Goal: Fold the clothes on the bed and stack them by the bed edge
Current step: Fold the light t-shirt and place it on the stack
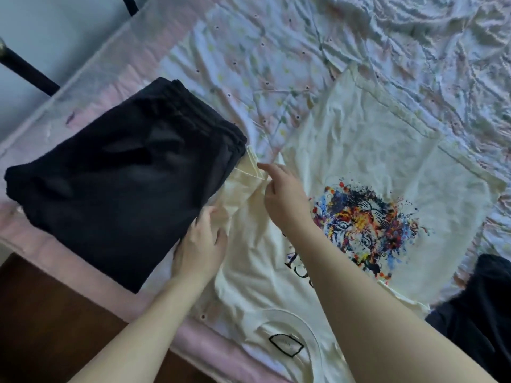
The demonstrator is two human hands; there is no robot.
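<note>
A cream T-shirt (359, 150) with a multicoloured tiger print lies flat on the bed, collar toward me. Its left sleeve (249, 172) is bunched against a folded black garment (116, 183) with an elastic waistband, lying by the bed edge on the left. My left hand (201, 244) rests on the shirt's left side beside the black garment, fingers curled into the cloth. My right hand (282, 194) reaches over the shirt and pinches the sleeve's hem with its fingertips.
The bed is covered by a wrinkled floral sheet (359, 45) with a pink border (83, 261). Another dark garment (481, 305) lies at the right edge. A black metal bed frame (25, 70) and brown wooden floor (55, 327) are at the left.
</note>
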